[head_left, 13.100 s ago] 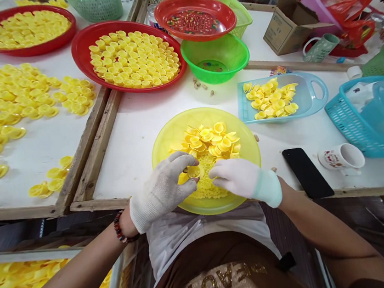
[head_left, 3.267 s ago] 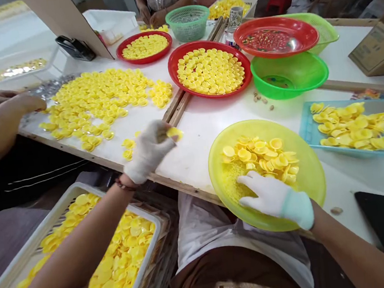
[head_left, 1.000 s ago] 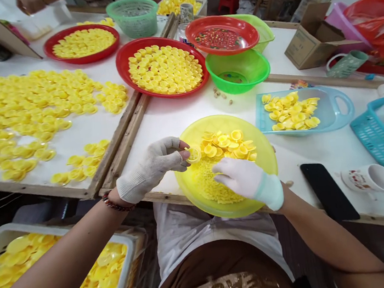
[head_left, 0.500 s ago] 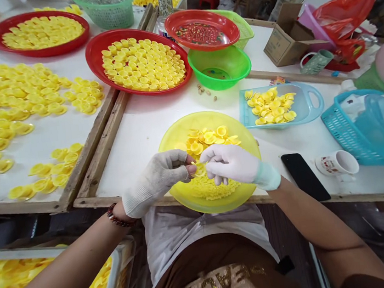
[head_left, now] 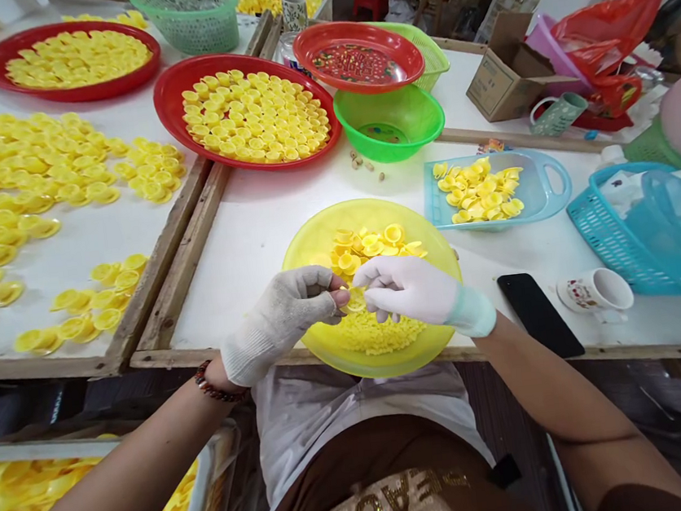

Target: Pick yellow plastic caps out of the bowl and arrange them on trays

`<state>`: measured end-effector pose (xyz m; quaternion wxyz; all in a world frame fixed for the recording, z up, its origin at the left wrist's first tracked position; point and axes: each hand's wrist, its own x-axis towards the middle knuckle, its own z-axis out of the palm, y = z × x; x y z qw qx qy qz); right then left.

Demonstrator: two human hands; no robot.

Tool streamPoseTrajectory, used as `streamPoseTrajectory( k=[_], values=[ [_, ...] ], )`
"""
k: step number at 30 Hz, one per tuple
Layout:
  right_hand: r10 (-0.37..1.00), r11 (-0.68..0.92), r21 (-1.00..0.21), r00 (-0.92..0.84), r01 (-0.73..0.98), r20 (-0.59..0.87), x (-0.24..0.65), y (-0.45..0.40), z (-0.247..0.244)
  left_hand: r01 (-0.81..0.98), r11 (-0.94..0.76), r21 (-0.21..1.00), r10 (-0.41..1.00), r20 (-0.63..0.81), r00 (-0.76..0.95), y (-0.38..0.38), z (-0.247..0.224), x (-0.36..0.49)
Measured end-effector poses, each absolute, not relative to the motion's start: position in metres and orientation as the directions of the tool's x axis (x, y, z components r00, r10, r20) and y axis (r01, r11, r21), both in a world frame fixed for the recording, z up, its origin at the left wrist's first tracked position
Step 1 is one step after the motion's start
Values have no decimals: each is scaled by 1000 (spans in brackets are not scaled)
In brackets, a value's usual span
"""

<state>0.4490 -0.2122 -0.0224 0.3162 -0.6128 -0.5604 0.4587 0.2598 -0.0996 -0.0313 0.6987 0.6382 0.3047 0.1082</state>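
Our white-gloved left hand [head_left: 291, 317] pinches a yellow plastic cup [head_left: 356, 300] over the round yellow plastic basin [head_left: 303, 242], likely catching drops; whether our right hand [head_left: 413, 290] grips is unclear.

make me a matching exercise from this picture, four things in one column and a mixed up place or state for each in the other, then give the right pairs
Things:
1. phone
2. left hand
3. yellow bowl
4. cardboard box

Places and states:
A. open at the top, beside a green mug
B. below the right hand, with yellow pieces in it
C. black, lying flat next to a white mug
D. gloved, pinching a small yellow piece

Right pairs: 1-C, 2-D, 3-B, 4-A
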Motion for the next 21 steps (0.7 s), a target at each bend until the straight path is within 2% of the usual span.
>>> streamPoseTrajectory(
  k=[2,5,7,11,15,18,21],
  values=[
    [979,-168,-885,-29,434,-200,454,-217,-23,222,210,952,537,-302,788,-97,-32,258],
    [993,-121,-810,61,573,-105,456,-219,-26,191,266,945,550,-311,775,-91,-34,253],
    [994,-107,-793,95,600,-62,451,-216,-29,181,260,949,568,-302,766,-91,-34,250],
    [997,-73,-806,30,588,-69,437,-207,-29,205,131,970,594,-242,767,-98,-31,243],
    [994,-15,-729,-69,684,-85,437,-204,-35,192,83,978,676,-197,710,-85,-27,220],
    [988,77,-624,-144,778,-58,443,-205,-49,116,114,987,816,-160,555,-55,-20,179],
    [982,136,-539,-185,831,-38,444,-206,-65,131,76,988,962,-107,249,-9,-16,119]
  ],
)
